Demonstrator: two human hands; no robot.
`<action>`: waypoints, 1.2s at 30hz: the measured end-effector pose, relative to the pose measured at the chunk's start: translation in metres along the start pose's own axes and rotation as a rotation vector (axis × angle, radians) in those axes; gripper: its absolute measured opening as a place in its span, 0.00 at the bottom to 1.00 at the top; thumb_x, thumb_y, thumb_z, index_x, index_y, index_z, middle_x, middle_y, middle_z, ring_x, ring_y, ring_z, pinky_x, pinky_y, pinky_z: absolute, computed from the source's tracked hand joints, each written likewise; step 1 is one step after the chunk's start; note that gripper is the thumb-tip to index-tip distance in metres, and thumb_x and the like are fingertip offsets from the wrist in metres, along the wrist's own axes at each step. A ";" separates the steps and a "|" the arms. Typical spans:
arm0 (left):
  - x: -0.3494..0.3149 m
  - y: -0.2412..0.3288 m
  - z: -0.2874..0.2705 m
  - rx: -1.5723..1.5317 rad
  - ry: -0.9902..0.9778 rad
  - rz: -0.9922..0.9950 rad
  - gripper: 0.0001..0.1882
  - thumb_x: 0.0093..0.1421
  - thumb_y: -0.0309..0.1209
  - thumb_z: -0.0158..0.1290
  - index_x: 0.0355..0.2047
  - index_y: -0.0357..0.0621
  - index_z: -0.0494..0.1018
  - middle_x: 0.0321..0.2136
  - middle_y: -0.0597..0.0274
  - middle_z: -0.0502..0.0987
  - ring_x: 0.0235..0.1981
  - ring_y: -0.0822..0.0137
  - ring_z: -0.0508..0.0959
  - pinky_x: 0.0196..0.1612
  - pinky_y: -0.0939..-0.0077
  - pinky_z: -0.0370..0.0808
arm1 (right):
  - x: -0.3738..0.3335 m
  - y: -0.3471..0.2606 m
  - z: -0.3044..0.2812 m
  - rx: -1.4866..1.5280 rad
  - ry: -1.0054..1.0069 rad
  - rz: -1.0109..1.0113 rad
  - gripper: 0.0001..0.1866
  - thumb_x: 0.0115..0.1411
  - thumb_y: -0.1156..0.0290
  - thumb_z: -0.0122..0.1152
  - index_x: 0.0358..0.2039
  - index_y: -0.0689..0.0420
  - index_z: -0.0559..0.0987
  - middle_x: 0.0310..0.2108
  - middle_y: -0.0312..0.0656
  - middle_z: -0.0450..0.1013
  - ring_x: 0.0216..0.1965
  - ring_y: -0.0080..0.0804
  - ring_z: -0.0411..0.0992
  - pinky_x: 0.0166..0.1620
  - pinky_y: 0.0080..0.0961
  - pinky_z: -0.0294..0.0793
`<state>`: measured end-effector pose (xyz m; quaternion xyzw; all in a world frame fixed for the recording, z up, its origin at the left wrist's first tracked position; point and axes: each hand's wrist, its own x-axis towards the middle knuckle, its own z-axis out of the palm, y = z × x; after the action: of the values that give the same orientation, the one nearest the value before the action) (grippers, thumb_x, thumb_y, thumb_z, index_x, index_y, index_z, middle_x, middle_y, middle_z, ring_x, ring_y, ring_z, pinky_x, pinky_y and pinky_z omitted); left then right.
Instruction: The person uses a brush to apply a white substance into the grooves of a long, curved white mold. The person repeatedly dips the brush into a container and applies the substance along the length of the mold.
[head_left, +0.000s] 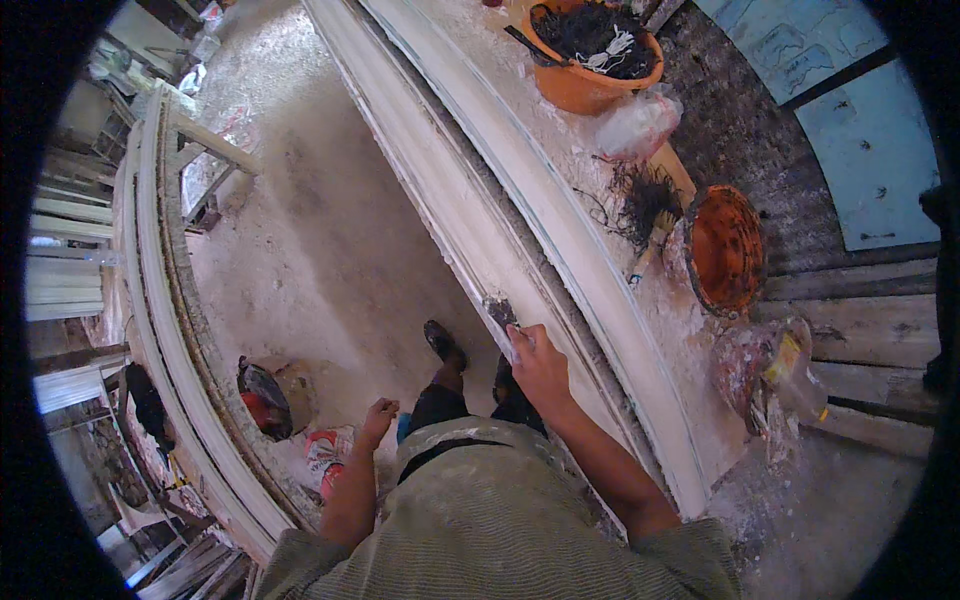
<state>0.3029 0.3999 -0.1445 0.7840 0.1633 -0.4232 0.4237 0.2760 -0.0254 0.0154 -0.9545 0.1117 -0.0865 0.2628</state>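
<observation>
My right hand (540, 368) is closed round a scraper (501, 315). The scraper's dark, white-smeared blade rests at the near edge of a long cream plaster moulding (455, 215), which runs diagonally across the view. My left hand (378, 420) hangs low beside my body, away from the moulding. Its fingers are curled, and what they hold, if anything, is hidden. A small blue patch (403, 428) shows just beside that hand; I cannot tell what it is.
A second long moulding (560, 210) lies alongside. Beyond it are an orange tub of dark fibres (580, 90), an orange bucket (727, 250), a brush (655, 240) and plastic bags (640, 125). Left stand another long bench (165, 290) and a sack (295, 400) on the floor.
</observation>
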 end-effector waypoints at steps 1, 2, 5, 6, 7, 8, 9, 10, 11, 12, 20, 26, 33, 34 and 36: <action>0.006 -0.002 -0.007 -0.011 -0.001 -0.025 0.18 0.66 0.41 0.57 0.44 0.36 0.77 0.36 0.57 0.81 0.36 0.66 0.79 0.41 0.70 0.75 | -0.001 -0.003 -0.003 -0.035 -0.077 0.066 0.25 0.54 0.75 0.66 0.54 0.47 0.79 0.45 0.40 0.71 0.36 0.39 0.78 0.32 0.38 0.79; 0.011 -0.004 -0.013 -0.026 0.002 -0.040 0.19 0.66 0.43 0.57 0.43 0.37 0.77 0.35 0.57 0.81 0.36 0.67 0.79 0.39 0.71 0.75 | -0.006 -0.005 -0.011 -0.066 -0.144 0.111 0.26 0.53 0.75 0.66 0.55 0.47 0.78 0.45 0.40 0.71 0.37 0.39 0.78 0.32 0.38 0.79; 0.030 -0.003 -0.029 -0.015 -0.014 -0.077 0.18 0.66 0.42 0.56 0.44 0.38 0.77 0.36 0.59 0.81 0.35 0.68 0.79 0.38 0.72 0.74 | -0.016 -0.013 -0.024 -0.054 -0.180 0.149 0.28 0.53 0.76 0.66 0.57 0.47 0.77 0.45 0.41 0.70 0.39 0.41 0.78 0.33 0.39 0.79; 0.036 -0.001 -0.033 -0.042 -0.027 -0.016 0.18 0.66 0.42 0.56 0.44 0.39 0.77 0.37 0.59 0.81 0.35 0.68 0.79 0.37 0.72 0.74 | -0.016 -0.015 -0.026 -0.043 -0.240 0.198 0.29 0.53 0.76 0.65 0.57 0.47 0.77 0.45 0.42 0.70 0.40 0.41 0.77 0.34 0.40 0.80; 0.042 0.003 -0.037 -0.042 -0.027 0.012 0.17 0.66 0.42 0.55 0.44 0.39 0.77 0.37 0.60 0.81 0.36 0.68 0.79 0.37 0.72 0.74 | -0.007 -0.016 -0.021 -0.029 -0.148 0.119 0.29 0.53 0.76 0.65 0.57 0.47 0.77 0.45 0.42 0.70 0.40 0.41 0.77 0.34 0.40 0.80; 0.047 0.007 -0.041 0.000 -0.019 -0.001 0.17 0.66 0.42 0.55 0.44 0.40 0.77 0.37 0.60 0.81 0.36 0.68 0.78 0.37 0.72 0.73 | 0.010 -0.017 -0.009 -0.025 -0.124 0.103 0.29 0.53 0.76 0.65 0.57 0.46 0.77 0.45 0.42 0.71 0.41 0.41 0.77 0.34 0.40 0.80; 0.051 0.012 -0.044 -0.045 -0.048 0.019 0.17 0.66 0.42 0.55 0.44 0.40 0.77 0.37 0.61 0.81 0.35 0.69 0.78 0.37 0.72 0.73 | 0.026 -0.019 0.000 -0.012 -0.077 0.069 0.29 0.53 0.76 0.65 0.58 0.45 0.77 0.45 0.42 0.71 0.41 0.41 0.77 0.35 0.40 0.80; 0.057 0.020 -0.046 -0.057 -0.060 0.009 0.17 0.66 0.42 0.55 0.44 0.41 0.77 0.37 0.62 0.81 0.35 0.69 0.78 0.37 0.72 0.73 | 0.036 -0.022 0.004 -0.050 -0.113 0.088 0.27 0.54 0.75 0.63 0.57 0.47 0.77 0.44 0.42 0.71 0.40 0.41 0.78 0.34 0.39 0.81; 0.062 0.028 -0.048 -0.038 -0.063 -0.017 0.16 0.66 0.42 0.55 0.44 0.42 0.77 0.37 0.62 0.81 0.35 0.69 0.78 0.37 0.72 0.73 | 0.043 -0.024 0.005 -0.079 -0.124 0.084 0.25 0.56 0.75 0.61 0.56 0.49 0.78 0.43 0.42 0.72 0.40 0.40 0.78 0.34 0.38 0.81; 0.066 0.036 -0.050 -0.082 -0.062 0.018 0.17 0.66 0.43 0.55 0.43 0.42 0.77 0.36 0.62 0.81 0.35 0.69 0.78 0.37 0.72 0.73 | 0.048 -0.027 0.005 -0.094 -0.064 0.026 0.23 0.57 0.74 0.59 0.55 0.51 0.79 0.42 0.42 0.72 0.39 0.40 0.78 0.34 0.37 0.82; 0.080 0.064 -0.059 -0.112 -0.017 0.073 0.18 0.66 0.44 0.55 0.45 0.43 0.77 0.35 0.62 0.80 0.34 0.69 0.77 0.38 0.72 0.72 | 0.010 -0.032 -0.023 -0.047 -0.125 0.137 0.26 0.53 0.75 0.66 0.55 0.47 0.79 0.43 0.41 0.72 0.37 0.41 0.78 0.34 0.39 0.81; 0.071 0.030 -0.088 -0.101 -0.047 -0.079 0.18 0.66 0.44 0.55 0.46 0.43 0.76 0.36 0.62 0.80 0.34 0.70 0.77 0.36 0.74 0.72 | 0.037 -0.039 -0.012 -0.112 -0.153 0.142 0.24 0.55 0.74 0.66 0.54 0.47 0.80 0.41 0.40 0.72 0.34 0.40 0.78 0.32 0.37 0.81; 0.065 -0.016 -0.111 -0.272 0.020 -0.152 0.16 0.64 0.41 0.56 0.47 0.45 0.76 0.38 0.62 0.81 0.34 0.70 0.78 0.34 0.75 0.72 | 0.069 -0.053 0.006 -0.130 -0.110 0.075 0.24 0.54 0.75 0.68 0.53 0.46 0.80 0.41 0.40 0.72 0.36 0.40 0.79 0.31 0.37 0.80; 0.063 -0.019 -0.115 -0.248 0.020 -0.181 0.16 0.64 0.41 0.56 0.47 0.46 0.76 0.38 0.62 0.81 0.34 0.70 0.78 0.34 0.75 0.72 | 0.085 -0.055 0.011 -0.090 -0.090 0.075 0.23 0.54 0.75 0.68 0.52 0.46 0.81 0.41 0.40 0.72 0.36 0.40 0.79 0.32 0.36 0.80; 0.063 -0.020 -0.120 -0.235 0.019 -0.191 0.16 0.64 0.41 0.56 0.47 0.46 0.76 0.38 0.62 0.81 0.34 0.70 0.78 0.34 0.75 0.72 | 0.104 -0.058 0.015 0.002 -0.043 0.064 0.23 0.54 0.74 0.68 0.52 0.46 0.81 0.42 0.40 0.72 0.36 0.40 0.79 0.32 0.35 0.80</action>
<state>0.3907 0.5019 -0.1714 0.7138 0.2896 -0.4324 0.4686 0.3893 0.0036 0.0444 -0.9518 0.1362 -0.0577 0.2686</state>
